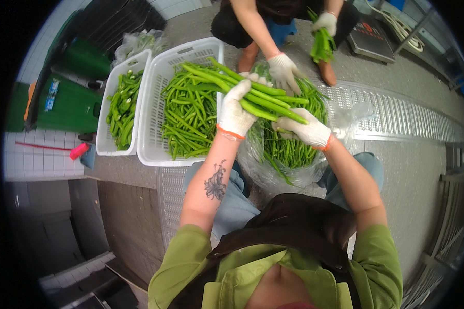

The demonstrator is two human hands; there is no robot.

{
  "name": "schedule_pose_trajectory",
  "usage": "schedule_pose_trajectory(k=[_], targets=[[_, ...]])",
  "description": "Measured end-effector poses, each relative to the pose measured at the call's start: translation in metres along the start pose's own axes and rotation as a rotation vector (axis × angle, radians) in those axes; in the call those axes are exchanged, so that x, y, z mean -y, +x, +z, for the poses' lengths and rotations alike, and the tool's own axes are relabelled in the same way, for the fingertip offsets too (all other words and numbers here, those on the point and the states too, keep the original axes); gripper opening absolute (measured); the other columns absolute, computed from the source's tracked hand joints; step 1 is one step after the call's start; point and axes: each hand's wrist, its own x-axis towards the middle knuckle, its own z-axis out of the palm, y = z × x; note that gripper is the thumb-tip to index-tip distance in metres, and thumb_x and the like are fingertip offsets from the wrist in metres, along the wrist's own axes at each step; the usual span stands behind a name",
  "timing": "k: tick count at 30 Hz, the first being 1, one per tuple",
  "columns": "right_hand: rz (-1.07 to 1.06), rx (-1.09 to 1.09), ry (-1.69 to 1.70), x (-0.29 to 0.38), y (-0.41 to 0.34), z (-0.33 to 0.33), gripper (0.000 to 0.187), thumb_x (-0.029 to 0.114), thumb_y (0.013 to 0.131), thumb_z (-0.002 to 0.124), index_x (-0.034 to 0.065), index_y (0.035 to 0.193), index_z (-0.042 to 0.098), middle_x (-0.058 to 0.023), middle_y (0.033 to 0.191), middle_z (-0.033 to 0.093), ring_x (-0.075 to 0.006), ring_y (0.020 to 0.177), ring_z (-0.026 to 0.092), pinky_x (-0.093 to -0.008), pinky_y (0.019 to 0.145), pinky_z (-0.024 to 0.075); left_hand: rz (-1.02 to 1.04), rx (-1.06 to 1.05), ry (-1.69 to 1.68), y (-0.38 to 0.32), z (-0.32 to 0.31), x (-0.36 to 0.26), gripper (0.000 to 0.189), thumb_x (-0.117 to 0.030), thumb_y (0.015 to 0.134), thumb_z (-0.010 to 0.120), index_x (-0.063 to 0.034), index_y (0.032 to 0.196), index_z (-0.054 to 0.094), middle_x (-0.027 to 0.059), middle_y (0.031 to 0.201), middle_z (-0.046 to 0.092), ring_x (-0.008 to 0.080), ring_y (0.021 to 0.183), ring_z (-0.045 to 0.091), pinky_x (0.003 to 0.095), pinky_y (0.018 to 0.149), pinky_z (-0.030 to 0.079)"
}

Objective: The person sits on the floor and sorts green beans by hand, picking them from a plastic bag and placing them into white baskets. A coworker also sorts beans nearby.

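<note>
My left hand (237,110), in a white knit glove, is closed around a bunch of long green chili peppers (255,96). At the bunch's right end, my right hand (303,125), gloved alike, has its fingers bent around a pepper tip. Beneath both hands lies a clear plastic bag (255,170) full of thin green peppers (290,150). Left of it stands a white plastic basket (143,131) of green peppers (189,119). A co-worker's gloved hand (284,73) reaches into the bag's far side; the other gloved hand (325,24) holds some green peppers (323,46).
A narrower white basket (104,112) with short green pieces stands at the far left, a plastic bag (139,42) behind it. Metal drain grating (394,112) crosses the floor. A platform scale (371,40) sits back right, near a coiled hose (402,31). Green bins (67,104) stand left.
</note>
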Motion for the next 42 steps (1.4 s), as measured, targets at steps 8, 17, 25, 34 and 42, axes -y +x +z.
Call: schedule_pose_trajectory(k=[8, 17, 25, 34, 42], targets=[[-0.030, -0.234, -0.555, -0.027, 0.028, 0.010, 0.029, 0.027, 0.082, 0.057, 0.0032, 0.093, 0.067, -0.0189, 0.082, 0.067, -0.0319, 0.076, 0.065, -0.0390, 0.070, 0.0505, 0.199, -0.052, 0.438, -0.011, 0.002, 0.008, 0.036, -0.003, 0.086, 0.063, -0.0048, 0.118, 0.046, 0.0109, 0.103, 0.060, 0.0269, 0.099, 0.061, 0.0439, 0.091, 0.050], [-0.054, -0.392, -0.925, -0.032, 0.044, 0.005, 0.028, 0.038, 0.082, 0.055, 0.0156, 0.088, 0.071, -0.0128, 0.085, 0.069, -0.0351, 0.082, 0.066, -0.0418, 0.071, 0.0529, 0.307, -0.198, 0.548, -0.012, 0.006, 0.022, 0.035, -0.007, 0.084, 0.068, -0.0049, 0.114, 0.050, 0.0065, 0.102, 0.061, 0.0181, 0.095, 0.060, 0.0343, 0.088, 0.048], [0.126, -0.347, -1.171, -0.050, 0.043, -0.011, 0.028, 0.032, 0.082, 0.053, 0.0102, 0.078, 0.071, -0.0178, 0.082, 0.069, -0.0365, 0.077, 0.067, -0.0453, 0.070, 0.0532, 0.365, -0.039, 0.733, -0.016, 0.026, 0.017, 0.027, -0.009, 0.085, 0.065, -0.0050, 0.109, 0.053, 0.0065, 0.097, 0.063, 0.0173, 0.096, 0.059, 0.0328, 0.088, 0.047], [-0.071, -0.451, -1.014, -0.054, 0.043, -0.016, 0.032, 0.031, 0.086, 0.055, 0.0066, 0.106, 0.062, -0.0201, 0.088, 0.067, -0.0385, 0.084, 0.064, -0.0464, 0.077, 0.0508, 0.256, -0.560, 0.458, -0.002, -0.030, -0.057, 0.022, -0.001, 0.083, 0.062, -0.0061, 0.102, 0.054, 0.0101, 0.089, 0.060, 0.0244, 0.082, 0.061, 0.0401, 0.080, 0.052], [-0.061, -0.343, -1.120, -0.062, 0.046, -0.016, 0.050, 0.026, 0.081, 0.061, 0.0099, 0.127, 0.053, -0.0194, 0.118, 0.059, -0.0362, 0.108, 0.058, -0.0438, 0.092, 0.0471, 0.051, -0.561, 0.328, -0.018, -0.034, -0.056, 0.019, -0.002, 0.083, 0.058, -0.0056, 0.100, 0.053, 0.0100, 0.086, 0.058, 0.0255, 0.078, 0.059, 0.0421, 0.076, 0.052]])
